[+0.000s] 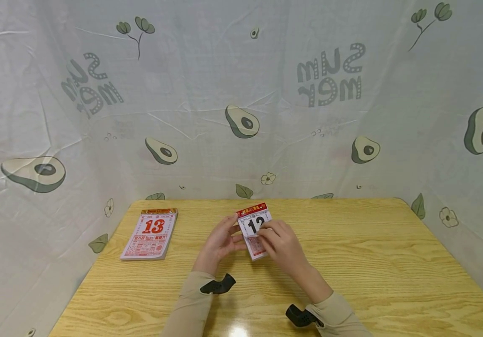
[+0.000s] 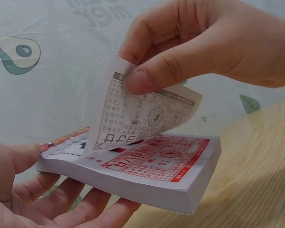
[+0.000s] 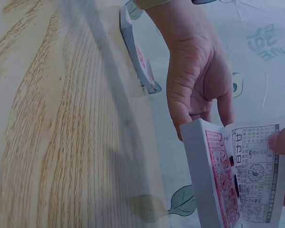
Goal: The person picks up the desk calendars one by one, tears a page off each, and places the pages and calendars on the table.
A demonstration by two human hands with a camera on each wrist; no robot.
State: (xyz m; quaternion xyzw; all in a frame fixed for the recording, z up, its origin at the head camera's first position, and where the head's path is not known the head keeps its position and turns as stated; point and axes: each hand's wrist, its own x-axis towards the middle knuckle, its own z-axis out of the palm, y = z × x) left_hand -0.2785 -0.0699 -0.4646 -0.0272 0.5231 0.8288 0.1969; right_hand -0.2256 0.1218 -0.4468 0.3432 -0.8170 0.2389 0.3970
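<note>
A small thick tear-off calendar (image 1: 252,214) with a red top band and a black 12 is held above the table by my left hand (image 1: 221,239). In the left wrist view that hand's thumb lies on the calendar's top end and the fingers spread beneath the pad. My right hand (image 1: 282,245) pinches the lower edge of the top page (image 2: 147,111) between thumb and fingers. The page is lifted and bent back, still joined near the top band. Under it shows a page with red print (image 2: 156,159).
A larger tear-off calendar (image 1: 150,234) with a red 13 lies flat at the left of the wooden table (image 1: 351,262). A pale curtain (image 1: 208,70) printed with avocados hangs behind and along both sides. Dark wrist devices (image 1: 218,284) sit on both sleeves.
</note>
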